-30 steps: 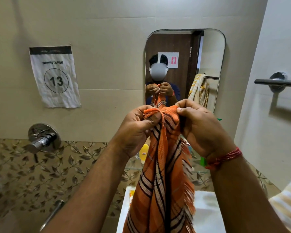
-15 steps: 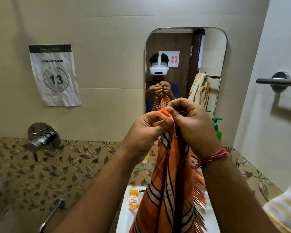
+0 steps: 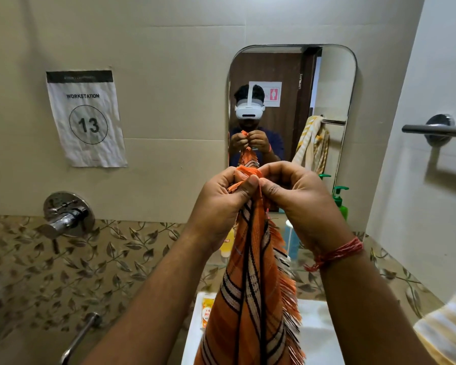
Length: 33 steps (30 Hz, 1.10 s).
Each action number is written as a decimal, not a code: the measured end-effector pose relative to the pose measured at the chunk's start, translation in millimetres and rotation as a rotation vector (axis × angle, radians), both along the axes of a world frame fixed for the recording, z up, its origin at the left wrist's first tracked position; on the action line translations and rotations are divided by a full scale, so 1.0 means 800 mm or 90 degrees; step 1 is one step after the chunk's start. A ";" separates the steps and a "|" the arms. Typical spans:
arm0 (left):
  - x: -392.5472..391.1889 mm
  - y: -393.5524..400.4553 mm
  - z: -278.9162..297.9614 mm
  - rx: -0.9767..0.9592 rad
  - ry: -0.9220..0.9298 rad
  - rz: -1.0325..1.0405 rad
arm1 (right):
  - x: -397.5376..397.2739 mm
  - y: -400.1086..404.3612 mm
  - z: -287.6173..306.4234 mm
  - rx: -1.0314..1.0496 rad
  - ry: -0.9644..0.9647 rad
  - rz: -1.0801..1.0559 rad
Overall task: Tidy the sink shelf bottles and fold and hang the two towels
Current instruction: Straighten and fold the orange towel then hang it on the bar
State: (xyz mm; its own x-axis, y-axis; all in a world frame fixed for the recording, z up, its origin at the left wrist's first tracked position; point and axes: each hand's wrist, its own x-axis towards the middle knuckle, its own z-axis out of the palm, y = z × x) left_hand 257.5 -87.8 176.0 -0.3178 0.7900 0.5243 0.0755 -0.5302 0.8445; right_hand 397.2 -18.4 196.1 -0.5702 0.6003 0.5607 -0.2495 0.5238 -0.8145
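Observation:
An orange towel [image 3: 250, 299] with black and white stripes and a fringed edge hangs down in front of me over the sink. My left hand [image 3: 219, 204] and my right hand [image 3: 298, 198] pinch its top corners, thumbs side by side. A yellow-and-white striped towel [image 3: 448, 327] shows at the lower right edge. Behind the towel on the shelf stand a green pump bottle [image 3: 340, 200], a yellow bottle [image 3: 228, 242] and a white-and-blue bottle [image 3: 291, 238], each partly hidden.
A chrome towel bar [image 3: 432, 129] is fixed to the right wall. The mirror [image 3: 334, 83] hangs straight ahead above the white sink [image 3: 319, 330]. A yellow sachet [image 3: 207, 312] lies on the sink's left side. A tap valve [image 3: 66, 217] sits on the left wall.
My two hands have drawn closer together at the towel's top, bringing its corners together. The view has tilted slightly, showing more of the shelf bottles.

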 end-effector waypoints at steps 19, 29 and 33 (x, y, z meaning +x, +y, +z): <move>-0.013 -0.005 0.033 0.024 0.191 0.112 | -0.016 0.000 0.002 -0.125 0.125 0.004; -0.006 -0.015 0.038 0.036 0.228 0.164 | -0.003 0.000 0.012 0.004 -0.110 0.022; 0.001 -0.013 0.043 0.041 0.246 0.188 | -0.017 -0.001 0.007 0.038 0.034 -0.123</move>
State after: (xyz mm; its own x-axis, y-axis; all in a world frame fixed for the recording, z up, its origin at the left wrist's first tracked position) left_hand 258.5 -98.1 210.2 -0.2951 0.6579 0.6928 0.5320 -0.4892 0.6912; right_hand 383.2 -19.4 201.9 -0.4168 0.6603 0.6247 -0.1819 0.6127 -0.7691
